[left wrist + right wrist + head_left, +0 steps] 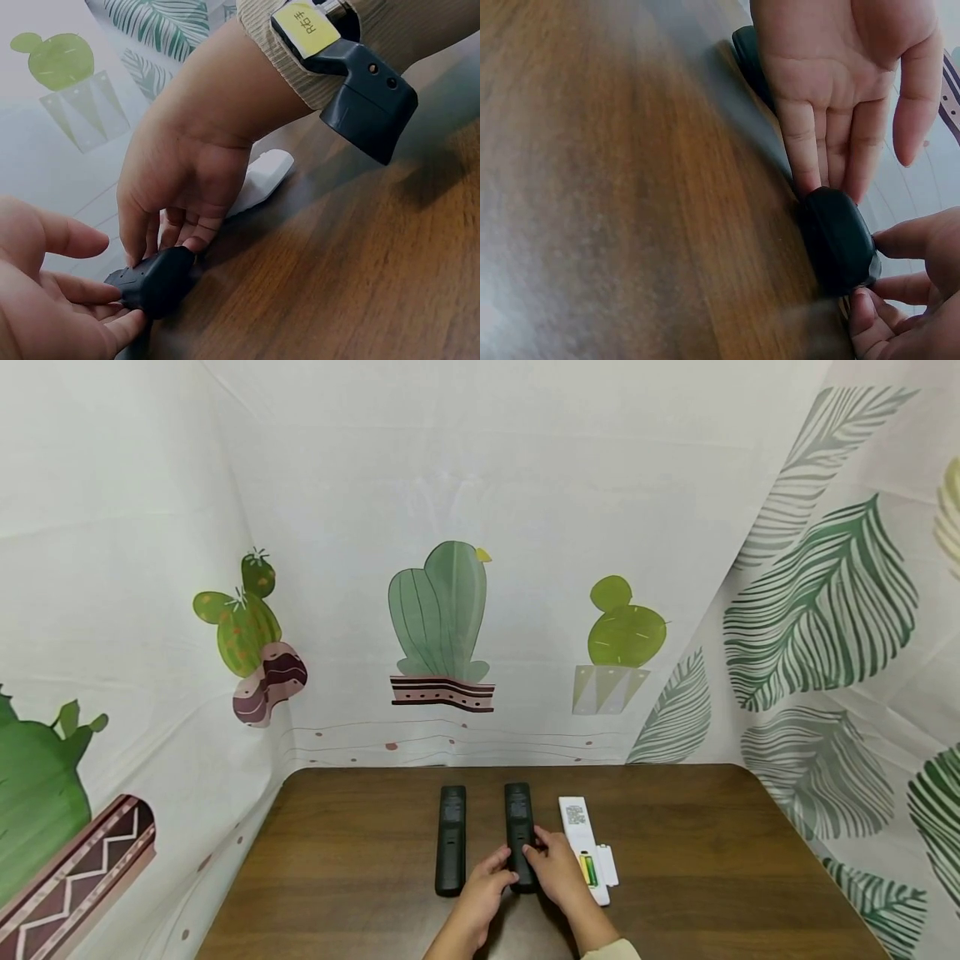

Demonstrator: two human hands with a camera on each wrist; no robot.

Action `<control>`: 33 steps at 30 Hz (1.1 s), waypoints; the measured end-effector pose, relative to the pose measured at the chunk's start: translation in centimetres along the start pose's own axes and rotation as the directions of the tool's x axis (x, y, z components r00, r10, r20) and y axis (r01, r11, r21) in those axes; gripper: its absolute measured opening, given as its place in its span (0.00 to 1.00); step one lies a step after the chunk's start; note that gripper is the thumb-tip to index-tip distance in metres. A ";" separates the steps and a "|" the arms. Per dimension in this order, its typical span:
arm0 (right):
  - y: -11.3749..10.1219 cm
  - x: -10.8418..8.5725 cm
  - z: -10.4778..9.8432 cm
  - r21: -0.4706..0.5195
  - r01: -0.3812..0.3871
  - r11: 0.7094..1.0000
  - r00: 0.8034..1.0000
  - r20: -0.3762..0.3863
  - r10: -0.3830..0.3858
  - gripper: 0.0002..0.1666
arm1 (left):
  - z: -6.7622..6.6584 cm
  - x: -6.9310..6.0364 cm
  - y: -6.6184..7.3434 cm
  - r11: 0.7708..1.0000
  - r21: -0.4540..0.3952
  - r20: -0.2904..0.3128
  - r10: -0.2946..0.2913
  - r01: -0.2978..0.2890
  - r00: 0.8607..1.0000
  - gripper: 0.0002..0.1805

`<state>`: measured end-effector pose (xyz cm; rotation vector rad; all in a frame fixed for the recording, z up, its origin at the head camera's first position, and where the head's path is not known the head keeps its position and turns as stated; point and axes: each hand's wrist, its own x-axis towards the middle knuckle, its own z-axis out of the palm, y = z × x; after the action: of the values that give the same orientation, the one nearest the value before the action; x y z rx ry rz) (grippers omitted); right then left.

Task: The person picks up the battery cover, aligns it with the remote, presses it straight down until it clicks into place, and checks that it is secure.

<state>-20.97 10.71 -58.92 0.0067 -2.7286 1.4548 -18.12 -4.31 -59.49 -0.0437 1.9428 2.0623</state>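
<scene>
A black remote control (518, 814) lies back side up between the two hands. Its right side is pinched by my right hand (557, 870), thumb on the upper edge and fingers at the side. Straight fingers of my left hand (481, 893) touch the opposite side; in the right wrist view that left hand's thumb stands away from the remote. Left of it rests a second black remote (451, 839), also back up. To the right, a white remote (576, 820) has its battery compartment uncovered, with batteries (588, 870) showing inside.
Beside the white remote lies a white battery cover (607, 865). Everything sits on a brown wooden table (337, 860) with rounded far corners. A white cloth backdrop (525, 485) printed with cacti and leaves hangs behind and along the sides.
</scene>
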 end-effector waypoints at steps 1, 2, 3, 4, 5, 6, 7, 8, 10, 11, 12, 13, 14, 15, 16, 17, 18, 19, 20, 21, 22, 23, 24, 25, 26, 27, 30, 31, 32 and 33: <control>0.0 0.0 0.0 -0.003 0.002 1.000 1.000 -0.003 -0.002 0.29 | 0.0 0.0 0.0 1.000 0.003 -0.002 0.003 -0.003 1.000 0.34; -0.1 0.0 0.0 -0.007 0.002 1.000 1.000 -0.003 -0.002 0.29 | 0.0 0.1 0.0 1.000 0.011 -0.006 0.004 -0.004 1.000 0.34; -0.1 0.0 0.0 -0.011 0.000 1.000 1.000 -0.004 0.000 0.29 | 0.1 0.1 -0.1 1.000 0.018 -0.008 0.006 -0.006 1.000 0.33; -0.1 0.0 0.0 -0.012 -0.003 1.000 1.000 -0.003 0.003 0.29 | 0.1 0.2 -0.1 1.000 0.026 -0.010 0.008 -0.008 1.000 0.33; -0.1 0.0 0.0 -0.012 -0.005 1.000 1.000 -0.004 0.005 0.29 | 0.1 0.2 -0.2 0.999 0.032 -0.011 0.011 -0.011 1.000 0.33; -0.1 0.0 0.0 -0.013 -0.008 1.000 1.000 -0.004 0.008 0.29 | 0.1 0.2 -0.3 0.999 0.038 -0.013 0.012 -0.012 1.000 0.33; -0.2 0.0 0.0 -0.011 -0.012 1.000 1.000 -0.003 0.012 0.29 | 0.1 0.3 -0.3 0.999 0.044 -0.013 0.013 -0.013 1.000 0.33; -0.1 0.0 0.1 -0.011 -0.015 1.000 1.000 -0.002 0.015 0.29 | 0.1 0.3 -0.4 0.999 0.045 -0.013 0.011 -0.011 1.000 0.34; -0.1 0.0 0.1 -0.011 -0.018 1.000 1.000 -0.006 0.018 0.29 | 0.2 0.4 -0.5 0.998 0.053 -0.013 0.016 -0.016 1.000 0.34; -0.1 0.0 0.1 -0.014 -0.018 1.000 1.000 -0.009 0.018 0.29 | 0.2 0.4 -0.5 0.998 0.056 -0.012 0.015 -0.015 1.000 0.34; 0.0 0.0 0.2 -0.018 -0.018 1.000 1.000 -0.010 0.018 0.29 | 0.2 0.4 -0.5 0.998 0.057 -0.014 0.014 -0.013 1.000 0.34; 0.1 0.1 0.2 -0.020 -0.016 1.000 1.000 -0.012 0.016 0.29 | 0.2 0.4 -0.5 0.998 0.058 -0.014 0.014 -0.014 1.000 0.34; 0.1 0.1 0.2 -0.024 -0.015 1.000 1.000 -0.014 0.014 0.29 | 0.2 0.5 -0.5 0.998 0.060 -0.015 0.015 -0.014 1.000 0.34; 0.1 0.1 0.3 -0.026 -0.013 1.000 1.000 -0.016 0.013 0.29 | 0.2 0.5 -0.5 0.998 0.061 -0.016 0.015 -0.014 1.000 0.34; 0.2 0.1 0.3 -0.028 -0.012 1.000 1.000 -0.016 0.012 0.29 | 0.2 0.5 -0.6 0.998 0.056 -0.016 0.010 -0.009 1.000 0.34; 0.2 0.1 0.3 -0.031 -0.011 0.999 1.000 -0.017 0.011 0.29 | 0.2 0.6 -0.6 0.998 0.057 -0.018 0.010 -0.009 1.000 0.34; 0.2 0.1 0.3 -0.032 -0.011 0.999 1.000 -0.017 0.011 0.29 | 0.2 0.6 -0.6 0.998 0.057 -0.019 0.011 -0.009 1.000 0.34; 0.2 0.1 0.3 -0.033 -0.012 0.999 1.000 -0.017 0.011 0.29 | 0.2 0.6 -0.7 0.998 0.057 -0.020 0.012 -0.010 1.000 0.34; 0.2 0.1 0.3 -0.037 -0.011 0.999 1.000 -0.017 0.011 0.29 | 0.2 0.6 -0.7 0.998 0.056 -0.020 0.012 -0.011 1.000 0.34; 0.3 0.1 0.3 -0.041 -0.010 0.999 1.000 -0.019 0.009 0.29 | 0.2 0.6 -0.7 0.999 0.053 -0.020 0.010 -0.009 1.000 0.33; 0.3 0.1 0.3 -0.044 -0.011 0.999 1.000 -0.019 0.010 0.29 | 0.2 0.6 -0.8 0.999 0.053 -0.021 0.008 -0.007 1.000 0.33; 0.3 0.1 0.3 -0.047 -0.013 0.999 1.000 -0.017 0.012 0.29 | 0.1 0.6 -0.8 0.999 0.053 -0.022 0.008 -0.007 1.000 0.33; 0.4 0.0 0.4 -0.050 -0.014 0.999 1.000 -0.017 0.013 0.29 | 0.1 0.6 -0.9 0.998 0.056 -0.024 0.007 -0.006 1.000 0.33; 0.4 0.0 0.4 -0.053 -0.015 0.999 1.000 -0.017 0.014 0.29 | 0.0 0.6 -1.0 0.998 0.058 -0.025 0.006 -0.005 1.000 0.33; 0.5 -0.1 0.4 -0.055 -0.008 0.998 1.000 -0.017 0.007 0.29 | -0.1 0.6 -1.0 0.998 0.059 -0.026 0.006 -0.005 1.000 0.33; 0.5 -0.1 0.4 -0.057 -0.003 0.998 1.000 -0.018 0.002 0.29 | -0.1 0.5 -1.1 0.998 0.062 -0.027 0.005 -0.004 1.000 0.33; 0.6 -0.1 0.5 -0.064 0.006 0.998 1.000 -0.020 -0.007 0.29 | -0.2 0.5 -1.3 0.997 0.076 -0.026 0.022 -0.020 0.999 0.33; 0.6 -0.1 0.5 -0.066 0.008 0.998 1.000 -0.019 -0.009 0.29 | -0.2 0.4 -1.3 0.997 0.078 -0.024 0.029 -0.027 0.999 0.33; 0.6 -0.1 0.4 -0.070 0.011 0.997 1.000 -0.019 -0.012 0.29 | -0.2 0.4 -1.4 0.996 0.082 -0.021 0.038 -0.036 0.999 0.33; 0.6 -0.1 0.5 -0.074 0.007 0.997 1.000 -0.017 -0.008 0.29 | -0.2 0.4 -1.4 0.995 0.086 -0.019 0.045 -0.043 0.999 0.33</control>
<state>-20.94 10.68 -59.71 0.0019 -2.7632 1.3445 -18.18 -4.36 -60.98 -0.0039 2.0605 2.0111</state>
